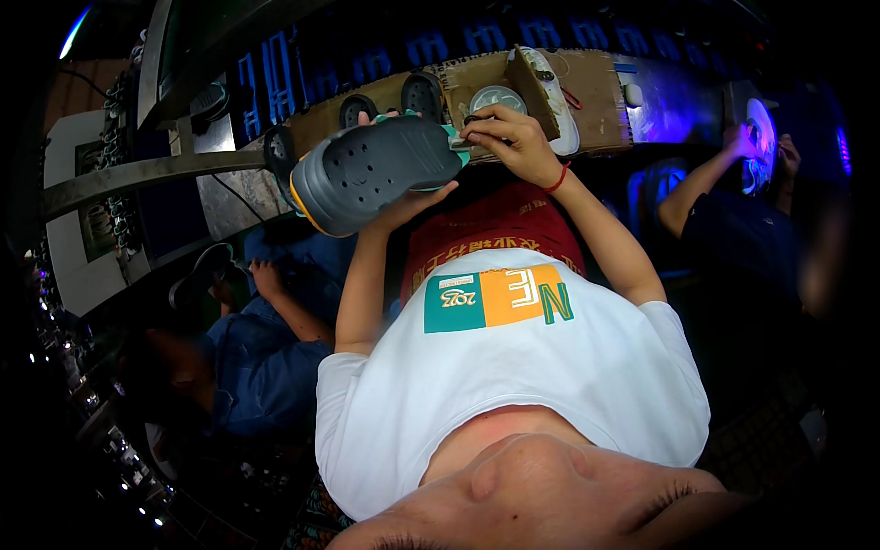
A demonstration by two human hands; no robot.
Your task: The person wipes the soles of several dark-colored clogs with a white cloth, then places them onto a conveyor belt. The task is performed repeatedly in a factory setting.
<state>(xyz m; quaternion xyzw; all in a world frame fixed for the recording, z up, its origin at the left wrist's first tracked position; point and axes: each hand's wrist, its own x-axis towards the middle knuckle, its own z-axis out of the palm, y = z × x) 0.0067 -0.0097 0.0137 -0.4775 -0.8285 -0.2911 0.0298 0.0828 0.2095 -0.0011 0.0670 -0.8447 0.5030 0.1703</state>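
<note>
A dark grey clog (376, 170) with round holes in its upper is held up over the bench, tilted, its sole edge showing yellow-orange at the left end. My left hand (408, 206) wraps round it from below, with fingertips showing at the far edge too. At the clog's right end a teal piece (457, 145) sticks out. There my right hand (513, 142) is closed in a pinch against that end; what lies between the fingertips is too small to make out. A red cord circles my right wrist.
Behind my right hand are a round white dish (498, 98), an upright cardboard piece (532, 87) and a white tray (561, 119). More dark clogs (422, 95) stand on the cardboard-covered bench (600, 92). A metal rail (156, 174) runs at left. Co-workers sit on both sides; the right one holds a shoe-shaped white item (760, 137).
</note>
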